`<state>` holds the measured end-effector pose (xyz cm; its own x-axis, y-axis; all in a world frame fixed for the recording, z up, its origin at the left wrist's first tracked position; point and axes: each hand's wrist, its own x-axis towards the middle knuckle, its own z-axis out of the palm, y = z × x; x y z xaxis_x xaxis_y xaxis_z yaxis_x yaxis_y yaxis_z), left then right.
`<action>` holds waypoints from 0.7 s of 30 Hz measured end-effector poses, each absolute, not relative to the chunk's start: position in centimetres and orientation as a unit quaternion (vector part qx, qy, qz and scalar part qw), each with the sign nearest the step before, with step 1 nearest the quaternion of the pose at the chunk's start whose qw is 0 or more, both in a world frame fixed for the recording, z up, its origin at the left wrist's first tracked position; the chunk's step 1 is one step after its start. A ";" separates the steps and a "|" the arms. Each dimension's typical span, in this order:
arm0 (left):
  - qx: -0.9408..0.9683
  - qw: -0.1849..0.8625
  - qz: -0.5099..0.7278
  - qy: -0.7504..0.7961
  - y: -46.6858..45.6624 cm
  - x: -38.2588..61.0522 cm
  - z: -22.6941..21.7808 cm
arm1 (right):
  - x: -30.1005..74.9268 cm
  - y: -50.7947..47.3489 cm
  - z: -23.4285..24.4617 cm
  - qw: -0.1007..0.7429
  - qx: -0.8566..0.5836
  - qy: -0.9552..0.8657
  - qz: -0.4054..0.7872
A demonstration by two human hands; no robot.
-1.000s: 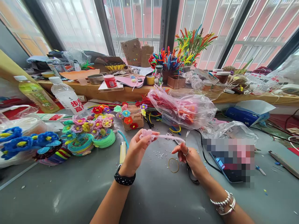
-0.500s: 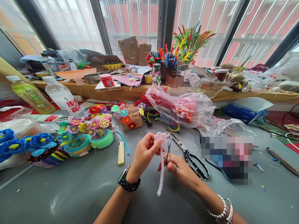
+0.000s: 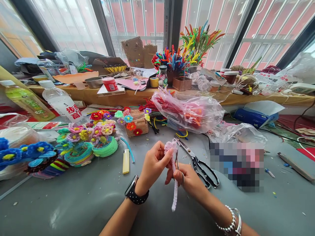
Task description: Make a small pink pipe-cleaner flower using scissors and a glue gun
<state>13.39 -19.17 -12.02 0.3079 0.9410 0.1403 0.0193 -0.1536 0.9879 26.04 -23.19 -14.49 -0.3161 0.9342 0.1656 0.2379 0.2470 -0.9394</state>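
My left hand (image 3: 157,160) pinches a pale pink pipe-cleaner flower (image 3: 170,147) between thumb and fingers. From the flower hangs a fuzzy pipe-cleaner stem (image 3: 174,193), its loose end pointing down. Closed around the handles of small scissors (image 3: 177,159) is my right hand (image 3: 184,177), close beside that stem. The scissor blades point up toward the flower and look nearly closed; whether they touch the stem I cannot tell. Larger black-handled scissors (image 3: 204,167) lie on the grey table (image 3: 98,203) just right of my hands.
Left of my hands lie a yellow lighter (image 3: 126,161) and a blue pipe-cleaner piece (image 3: 128,150). Pipe-cleaner flower pots (image 3: 105,147) and a flower-trimmed box (image 3: 137,126) stand behind them. A plastic bag of pipe cleaners (image 3: 189,111) sits ahead, below a cluttered wooden ledge (image 3: 137,100).
The small scissors' blades have come closer together and nearer the stem. The flower and stem have shifted slightly right, and the camera view has moved a little.
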 end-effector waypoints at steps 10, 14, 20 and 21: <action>0.583 0.540 0.472 0.382 -19.1 13.6 -11.8 | 25.8 -23.0 -15.2 0.430 -0.490 -0.650 0.391; 0.571 0.541 0.473 0.396 -19.1 13.3 -11.0 | 26.8 -22.9 -14.1 0.414 -0.477 -0.669 0.391; 0.607 0.527 0.454 0.383 -19.1 12.9 -11.1 | 27.9 -22.8 -13.0 0.361 -0.468 -0.732 0.339; 0.615 0.526 0.447 0.380 -19.1 12.9 -11.2 | 27.9 -22.8 -13.0 0.348 -0.470 -0.738 0.335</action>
